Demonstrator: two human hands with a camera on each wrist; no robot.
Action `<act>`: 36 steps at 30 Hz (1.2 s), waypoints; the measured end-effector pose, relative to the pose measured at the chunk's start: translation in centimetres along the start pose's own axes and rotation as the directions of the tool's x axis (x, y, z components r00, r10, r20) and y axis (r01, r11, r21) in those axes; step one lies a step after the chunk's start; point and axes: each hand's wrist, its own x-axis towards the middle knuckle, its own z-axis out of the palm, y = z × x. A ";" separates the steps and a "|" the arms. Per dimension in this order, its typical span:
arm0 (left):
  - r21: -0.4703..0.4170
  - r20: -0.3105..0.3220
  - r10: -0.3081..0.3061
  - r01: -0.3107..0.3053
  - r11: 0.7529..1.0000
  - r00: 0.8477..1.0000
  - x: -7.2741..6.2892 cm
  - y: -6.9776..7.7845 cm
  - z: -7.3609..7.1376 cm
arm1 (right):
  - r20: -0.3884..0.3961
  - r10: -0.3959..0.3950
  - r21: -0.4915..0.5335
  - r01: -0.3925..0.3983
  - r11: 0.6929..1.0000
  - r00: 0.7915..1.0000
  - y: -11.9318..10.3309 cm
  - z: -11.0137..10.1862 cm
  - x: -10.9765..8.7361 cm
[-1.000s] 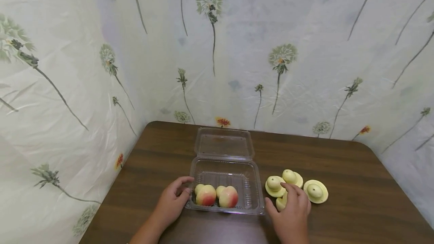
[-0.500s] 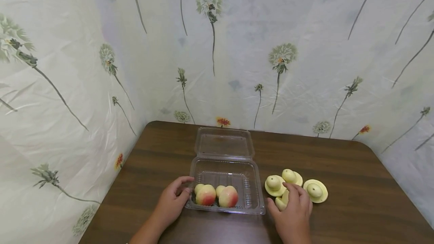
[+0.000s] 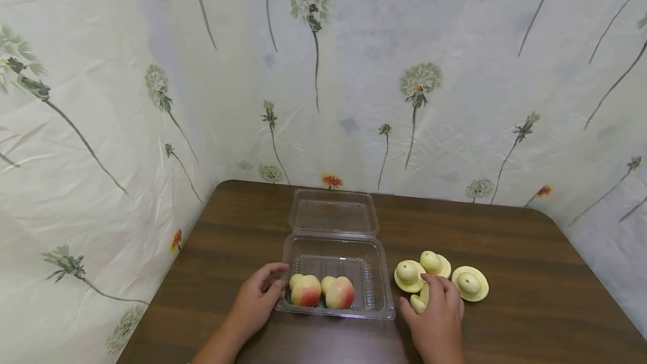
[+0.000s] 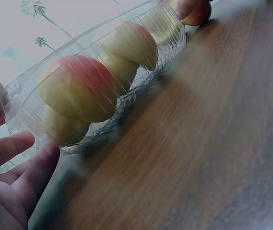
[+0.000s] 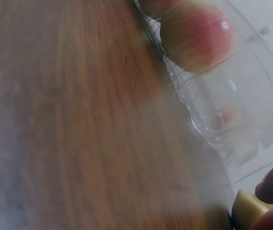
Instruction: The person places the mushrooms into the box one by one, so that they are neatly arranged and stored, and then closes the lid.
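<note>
1. Lower right of the head view: a yellow fruit (image 3: 417, 303) sits pinched in the right hand (image 3: 437, 319), the nearer one, just right of the clear box (image 3: 336, 263).
2. The left hand (image 3: 256, 299), fingers apart, rests against the box's left edge.
3. The fruit looks pale, mostly hidden; its long axis cannot be told.

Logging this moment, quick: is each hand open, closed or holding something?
Left hand: open, touching the left edge of the clear container.
Right hand: closed, holding a pale yellow piece.
</note>
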 end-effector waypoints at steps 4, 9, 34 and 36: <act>0.006 -0.001 -0.003 0.003 1.000 1.000 0.0 0.1 0.0 | 0.060 0.064 -0.023 -0.063 0.998 0.996 0.1 -0.1 0.1; 0.004 -0.004 0.007 -0.007 1.000 1.000 0.0 0.0 0.0 | 0.090 0.101 -0.040 -0.097 0.994 0.991 0.2 -0.2 0.2; 0.009 0.003 0.000 -0.001 1.000 1.000 0.0 0.1 0.0 | 0.065 0.069 -0.032 -0.067 0.997 0.996 0.2 -0.5 0.5; 0.006 0.003 0.000 0.000 1.000 1.000 0.0 0.0 0.0 | 0.066 0.071 -0.033 -0.069 0.997 0.995 0.2 -0.5 0.5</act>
